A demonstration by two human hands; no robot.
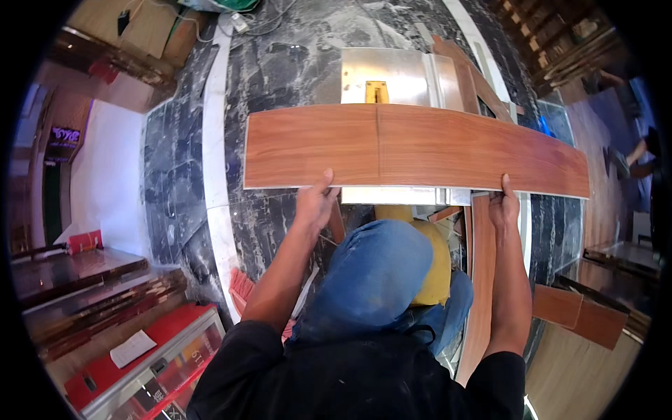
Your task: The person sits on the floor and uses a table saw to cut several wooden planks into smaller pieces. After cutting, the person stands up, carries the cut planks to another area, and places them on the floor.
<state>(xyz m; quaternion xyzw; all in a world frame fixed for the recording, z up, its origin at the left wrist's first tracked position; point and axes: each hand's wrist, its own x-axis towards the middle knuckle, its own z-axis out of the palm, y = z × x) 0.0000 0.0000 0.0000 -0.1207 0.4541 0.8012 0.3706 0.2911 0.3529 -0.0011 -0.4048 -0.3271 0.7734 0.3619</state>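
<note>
Held board (434, 150): a long reddish-brown plank in front of the person, crossing over a metal plate (402, 66); whether the two touch, I cannot tell.
Lie from grip: the board stretches away from the person, beyond the fingers, which have it by its near long edge.
Long axis: left to right, square across the body.
Nearer hand: the left hand (316, 204) is closer to the dark cross line (379, 143); the right hand (505, 208) is farther along the edge.
Hands: two, both pinched on that edge, thumbs on the upper face, other fingers mostly hidden beneath.
Boards by size: one held, one long plank (481, 280) beside the right forearm, two shorter pieces (556, 304) out to the right.
Metal plate: one, partly covered.
Yellow fitting (376, 91): one, just past the board's far edge.
Cross line: one; joint or mark, I cannot tell.
</note>
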